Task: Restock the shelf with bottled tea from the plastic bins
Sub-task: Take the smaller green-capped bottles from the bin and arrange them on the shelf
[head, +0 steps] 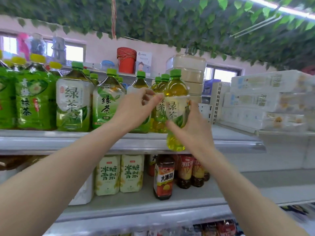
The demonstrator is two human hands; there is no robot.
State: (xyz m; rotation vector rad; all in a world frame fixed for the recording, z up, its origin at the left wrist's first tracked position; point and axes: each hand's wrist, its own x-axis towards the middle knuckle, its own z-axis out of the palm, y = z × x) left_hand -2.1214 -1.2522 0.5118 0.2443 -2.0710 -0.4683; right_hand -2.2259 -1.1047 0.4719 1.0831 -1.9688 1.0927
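Right hand (194,132) grasping green tea bottle (176,92), label 绿茶, base past shelf (238,143) front lip; bare shelf rightward. Left hand (136,109) pinching its label edge.

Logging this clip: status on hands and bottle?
Right hand grips green tea bottle, base below shelf edge. Left hand on shelved bottle. Nothing blocking.

Pink wall (102,46), windows (75,52), leafy ceiling (187,19).

Right hand (196,132) gripping green tea bottle (176,92), left hand (136,108) pinching its label, shelf (68,142)
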